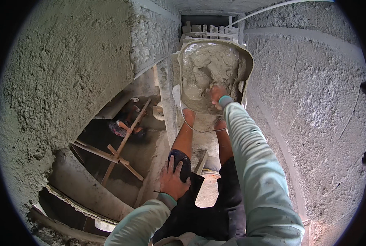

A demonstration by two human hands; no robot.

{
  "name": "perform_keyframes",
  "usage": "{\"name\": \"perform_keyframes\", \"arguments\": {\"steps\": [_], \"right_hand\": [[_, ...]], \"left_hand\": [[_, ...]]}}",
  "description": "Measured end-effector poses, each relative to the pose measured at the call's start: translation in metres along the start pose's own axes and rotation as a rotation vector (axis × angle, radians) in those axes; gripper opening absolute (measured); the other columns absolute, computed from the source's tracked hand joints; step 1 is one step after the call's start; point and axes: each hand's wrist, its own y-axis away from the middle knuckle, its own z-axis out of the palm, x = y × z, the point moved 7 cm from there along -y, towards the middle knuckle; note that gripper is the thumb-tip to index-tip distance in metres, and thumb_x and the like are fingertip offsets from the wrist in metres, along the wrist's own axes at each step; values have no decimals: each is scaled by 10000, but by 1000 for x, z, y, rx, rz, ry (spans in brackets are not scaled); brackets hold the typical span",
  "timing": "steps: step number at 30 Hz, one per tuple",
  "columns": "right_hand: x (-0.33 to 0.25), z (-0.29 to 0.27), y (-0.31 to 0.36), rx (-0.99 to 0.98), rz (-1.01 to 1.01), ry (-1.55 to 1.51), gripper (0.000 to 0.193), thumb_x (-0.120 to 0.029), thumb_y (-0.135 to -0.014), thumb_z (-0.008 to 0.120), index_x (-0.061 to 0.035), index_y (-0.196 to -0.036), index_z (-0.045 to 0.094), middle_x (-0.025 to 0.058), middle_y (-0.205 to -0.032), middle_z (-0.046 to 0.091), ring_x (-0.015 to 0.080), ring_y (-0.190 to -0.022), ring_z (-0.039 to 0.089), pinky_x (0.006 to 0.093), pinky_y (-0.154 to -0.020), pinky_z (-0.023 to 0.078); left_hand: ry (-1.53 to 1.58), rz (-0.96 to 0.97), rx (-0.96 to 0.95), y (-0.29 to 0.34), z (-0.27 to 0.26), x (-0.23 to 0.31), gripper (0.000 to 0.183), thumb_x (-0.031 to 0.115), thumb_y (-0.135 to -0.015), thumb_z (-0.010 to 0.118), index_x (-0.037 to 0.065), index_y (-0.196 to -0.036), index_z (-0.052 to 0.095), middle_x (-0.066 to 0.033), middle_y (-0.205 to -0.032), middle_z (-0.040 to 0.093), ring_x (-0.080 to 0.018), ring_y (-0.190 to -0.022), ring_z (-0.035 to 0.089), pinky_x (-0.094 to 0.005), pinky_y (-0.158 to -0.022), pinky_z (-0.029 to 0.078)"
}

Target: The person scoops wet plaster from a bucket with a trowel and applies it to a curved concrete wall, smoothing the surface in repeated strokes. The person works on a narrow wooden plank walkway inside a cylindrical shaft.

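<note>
A tub (249, 61) full of wet grey mortar (201, 67) stands in front of me, between the walls. My right hand (218, 96) is closed low over the mortar, near the tub's close right side. Whatever it grips is hidden by the hand and the mortar. On my left knee (182, 158) rests my left hand (174, 181), with its fingers spread and nothing in it. A thin wire handle (205, 131) hangs in a loop below the tub, across my shins.
Rough plastered walls rise at left (72, 61) and right (310, 98). Down at the left, beyond a plank edge (166, 98), is a lower level with crossed wooden poles (121, 151) and another person (119, 128). A bucket (210, 168) sits between my legs.
</note>
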Motion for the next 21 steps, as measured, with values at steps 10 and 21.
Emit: {"name": "perform_keyframes", "arguments": {"steps": [10,21], "right_hand": [[-28,14,123,725,368,-690,402,-392,-982,673,8,-951,687,202,-827,710,393,-828,700,527,-758,556],[37,-31,58,-8,-51,539,263,-235,-900,648,-16,-1022,728,203,-1132,728,375,-1056,707,467,-926,564]], "left_hand": [[134,-32,15,4,9,-2,753,379,-791,758,82,-1457,569,-209,-1665,266,-443,-1502,299,-544,-1229,271],[187,-17,60,5,13,-2,735,358,-788,760,91,-1448,579,-209,-1657,280,-445,-1496,311,-546,-1225,282]]}}
